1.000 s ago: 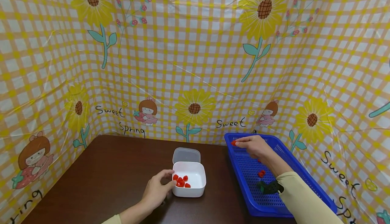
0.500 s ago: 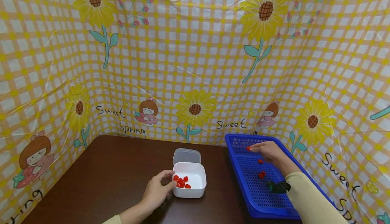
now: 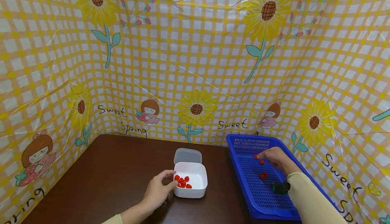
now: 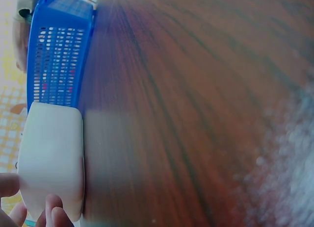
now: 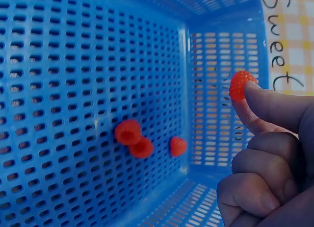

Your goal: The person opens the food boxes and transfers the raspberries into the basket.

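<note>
Between thumb and index finger, my right hand pinches a red raspberry over the far part of the blue basket; its other fingers are curled in. Three more raspberries lie on the basket floor: two touching each other, and one apart. My left hand holds the left side of a white box, thumb at the near corner and fingers along the side wall. Several raspberries lie in the left part of that box.
A translucent lid stands open behind the box. On the right wrist sits a dark device, above the basket. The dark brown table meets a checked cloth at the back and sides.
My right hand has moved right and lower over the basket, still pinching the raspberry. The left hand and the white box have stayed put.
</note>
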Tool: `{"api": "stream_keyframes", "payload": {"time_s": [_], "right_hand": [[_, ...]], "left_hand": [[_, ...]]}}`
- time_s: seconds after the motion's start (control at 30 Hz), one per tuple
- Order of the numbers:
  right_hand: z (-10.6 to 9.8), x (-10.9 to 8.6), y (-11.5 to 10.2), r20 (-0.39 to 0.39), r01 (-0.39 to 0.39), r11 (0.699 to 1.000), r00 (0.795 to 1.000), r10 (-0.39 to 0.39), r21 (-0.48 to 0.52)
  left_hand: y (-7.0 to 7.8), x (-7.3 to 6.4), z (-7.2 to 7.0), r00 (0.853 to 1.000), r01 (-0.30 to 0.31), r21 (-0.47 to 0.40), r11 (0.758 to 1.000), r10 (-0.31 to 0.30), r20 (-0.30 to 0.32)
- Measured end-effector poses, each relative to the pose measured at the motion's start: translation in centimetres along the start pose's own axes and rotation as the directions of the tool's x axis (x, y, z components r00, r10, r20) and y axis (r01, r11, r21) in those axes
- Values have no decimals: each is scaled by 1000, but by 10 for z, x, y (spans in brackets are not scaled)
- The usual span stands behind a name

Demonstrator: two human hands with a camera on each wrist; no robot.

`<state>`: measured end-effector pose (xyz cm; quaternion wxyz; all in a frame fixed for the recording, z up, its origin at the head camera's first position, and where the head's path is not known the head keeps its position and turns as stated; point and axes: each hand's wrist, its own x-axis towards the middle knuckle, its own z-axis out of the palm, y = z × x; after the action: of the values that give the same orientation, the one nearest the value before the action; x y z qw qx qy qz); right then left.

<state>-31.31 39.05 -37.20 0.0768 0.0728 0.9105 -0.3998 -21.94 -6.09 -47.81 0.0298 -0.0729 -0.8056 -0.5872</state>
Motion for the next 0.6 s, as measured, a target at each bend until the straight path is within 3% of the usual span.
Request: {"api": "stream_keyframes", "payload": {"time_s": [0.2,0.33,0.6], "right_hand": [[0,1,8,-26,-74,996,997,73,-57],[0,2,14,-34,-99,994,995,98,-44],[1,0,8,-23,-20,998,1000,19,-56]], "left_hand": [[2,0,0,1000,6,-3,1000,-6,1],[3,-1,1,1000,1,6,1000,-1,-5],[3,-2,1,1000,14,-12,1000,-14,-8]]}}
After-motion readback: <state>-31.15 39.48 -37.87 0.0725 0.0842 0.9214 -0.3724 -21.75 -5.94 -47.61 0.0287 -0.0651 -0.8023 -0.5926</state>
